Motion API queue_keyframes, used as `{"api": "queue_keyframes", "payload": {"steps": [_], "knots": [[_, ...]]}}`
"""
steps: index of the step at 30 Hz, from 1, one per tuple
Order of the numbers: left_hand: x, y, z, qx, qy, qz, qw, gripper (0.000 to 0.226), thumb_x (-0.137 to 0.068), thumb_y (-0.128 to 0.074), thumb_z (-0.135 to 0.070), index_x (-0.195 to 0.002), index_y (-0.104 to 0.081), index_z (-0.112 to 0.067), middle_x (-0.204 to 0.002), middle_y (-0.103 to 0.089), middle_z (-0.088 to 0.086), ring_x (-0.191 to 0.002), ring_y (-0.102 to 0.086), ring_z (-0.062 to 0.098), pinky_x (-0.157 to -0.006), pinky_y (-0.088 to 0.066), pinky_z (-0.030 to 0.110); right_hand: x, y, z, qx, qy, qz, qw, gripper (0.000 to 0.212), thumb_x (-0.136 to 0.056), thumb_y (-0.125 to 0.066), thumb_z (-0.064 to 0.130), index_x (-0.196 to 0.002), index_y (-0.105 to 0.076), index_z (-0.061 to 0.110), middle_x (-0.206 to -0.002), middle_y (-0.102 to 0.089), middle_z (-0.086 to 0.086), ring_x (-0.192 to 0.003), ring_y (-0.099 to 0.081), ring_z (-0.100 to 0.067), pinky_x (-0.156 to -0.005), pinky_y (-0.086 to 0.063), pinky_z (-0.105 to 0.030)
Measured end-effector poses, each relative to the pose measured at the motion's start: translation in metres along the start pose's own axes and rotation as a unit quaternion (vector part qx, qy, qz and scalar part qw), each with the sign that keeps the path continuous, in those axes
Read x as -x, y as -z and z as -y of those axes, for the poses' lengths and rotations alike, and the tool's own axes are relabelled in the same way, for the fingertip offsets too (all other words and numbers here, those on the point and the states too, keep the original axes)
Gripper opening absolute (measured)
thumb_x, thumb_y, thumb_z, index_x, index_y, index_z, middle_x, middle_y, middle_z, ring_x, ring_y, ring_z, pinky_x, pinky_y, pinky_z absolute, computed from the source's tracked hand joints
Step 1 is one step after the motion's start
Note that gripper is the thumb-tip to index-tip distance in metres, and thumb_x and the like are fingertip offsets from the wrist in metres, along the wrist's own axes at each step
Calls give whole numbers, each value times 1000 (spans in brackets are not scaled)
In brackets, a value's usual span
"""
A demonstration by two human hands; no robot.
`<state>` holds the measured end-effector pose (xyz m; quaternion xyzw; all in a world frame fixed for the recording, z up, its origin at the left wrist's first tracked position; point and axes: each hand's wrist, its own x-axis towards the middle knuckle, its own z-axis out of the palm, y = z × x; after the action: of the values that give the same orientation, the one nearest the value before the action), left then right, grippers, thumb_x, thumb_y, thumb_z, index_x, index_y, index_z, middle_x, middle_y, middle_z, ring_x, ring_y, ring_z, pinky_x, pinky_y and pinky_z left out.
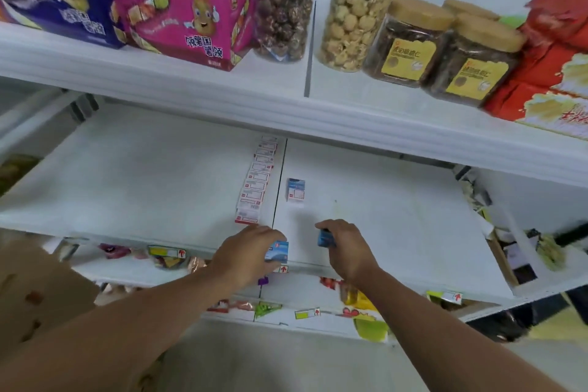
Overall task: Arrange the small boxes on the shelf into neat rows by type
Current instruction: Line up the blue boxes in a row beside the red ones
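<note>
Blue boxes [277, 251] [325, 238]: one gripped in each hand's fingers.

blue boxes [295, 189]: 3 | red-and-white boxes [254, 191]: about 9, blurred

Red-white boxes [254, 186] rowed; blue box [295, 189] upright beside.

Chinese characters are printed in white and red on the front of the pink carton [194, 25] on the upper shelf, at about eleven o'clock; they look like 领薯国薯领, though blur makes this uncertain. Fainter characters are seen on the purple carton [60, 0] at ten o'clock, but cannot be read. Yellow labels with dark characters are carried by two brown jars [410, 44] at two o'clock, illegible. Red upward arrows are shown on the shelf-edge price tags [445, 297] near five o'clock.
</note>
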<state>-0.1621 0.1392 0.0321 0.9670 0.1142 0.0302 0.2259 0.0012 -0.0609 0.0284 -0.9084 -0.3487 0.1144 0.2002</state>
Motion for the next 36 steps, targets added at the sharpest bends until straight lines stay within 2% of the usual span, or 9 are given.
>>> {"api": "queue_keyframes", "payload": {"steps": [5, 10, 14, 20, 23, 26, 30, 33, 36], "knots": [[-5, -12, 23, 4, 21, -8, 1000, 58, -87, -81, -44, -140, -57, -41, -136, -62, -15, -124, -52, 8, -96, -54, 30, -42, -21, 6, 3, 0, -2, 1000, 64, -90, -65, -12, -143, -59, 25, -139, -59, -3, -129, -51, -22, -113, -44, -32], [0, -40, 39, 8, 47, -19, 999, 58, -92, -78, -38, -145, -55, -40, -138, -61, -15, -122, -51, 9, -97, -51, 29, -94, -56, 8, -26, 9, 21, 999, 69, -88, -61, -12, -144, -56, 28, -141, -51, -7, -133, -52, -23, -119, -42, -35], [-3, -58, 43, 12, 44, -31, 998, 57, -92, -76, -43, -145, -54, -41, -137, -61, -18, -119, -49, 4, -98, -48, 24, -123, -76, 4, -16, 48, 32, 998, 63, -88, -61, -10, -141, -58, 24, -138, -56, -11, -129, -51, -27, -114, -46, -39], [-13, -73, 45, 22, 45, -38, 998, 56, -91, -77, -44, -142, -55, -39, -132, -62, -17, -115, -49, 4, -94, -53, 24, -147, -95, -14, -14, 80, 34, 996, 55, -89, -61, -6, -138, -63, 19, -132, -64, -10, -121, -59, -27, -105, -49, -31], [-20, -79, 44, 20, 38, -36, 998, 54, -91, -78, -42, -140, -56, -39, -129, -61, -19, -112, -46, 1, -90, -53, 22, -142, -97, -20, -8, 100, 6, 995, 57, -87, -64, -3, -139, -63, 21, -144, -58, -3, -133, -52, -24, -108, -50, -35], [-31, -81, 41, 32, 35, -40, 998, 51, -90, -78, -40, -137, -58, -39, -127, -60, -19, -112, -48, 3, -89, -55, 27, -123, -88, -29, 1, 98, -61, 993, 47, -90, -70, 8, -135, -66, 21, -147, -56, 0, -138, -47, -20, -101, -55, -37], [-55, -84, 36, 39, 28, -36, 998, 51, -90, -80, -38, -137, -59, -36, -129, -53, -17, -118, -51, 6, -91, -56, 25, -96, -77, -48, -39, 62, -124, 990, 29, -94, -65, 12, -121, -70, 21, -130, -62, 2, -122, -54, -18, -93, -57, -32], [-75, -91, 32, 29, 28, -39, 998, 52, -90, -80, -37, -139, -62, -33, -128, -51, -14, -119, -52, 9, -92, -57, 27, -74, -73, -63, -69, 15, -117, 991, 25, -93, -63, 12, -114, -71, 24, -124, -61, 7, -116, -57, -15, -94, -53, -27], [-99, -100, 24, 3, 18, -56, 998, 52, -91, -79, -33, -141, -62, -30, -134, -55, -9, -123, -53, 15, -95, -57, 33, -57, -74, -72, -99, 3, -119, 988, 27, -89, -62, 6, -105, -72, 25, -113, -61, 10, -102, -62, -14, -84, -54, -26]]}}
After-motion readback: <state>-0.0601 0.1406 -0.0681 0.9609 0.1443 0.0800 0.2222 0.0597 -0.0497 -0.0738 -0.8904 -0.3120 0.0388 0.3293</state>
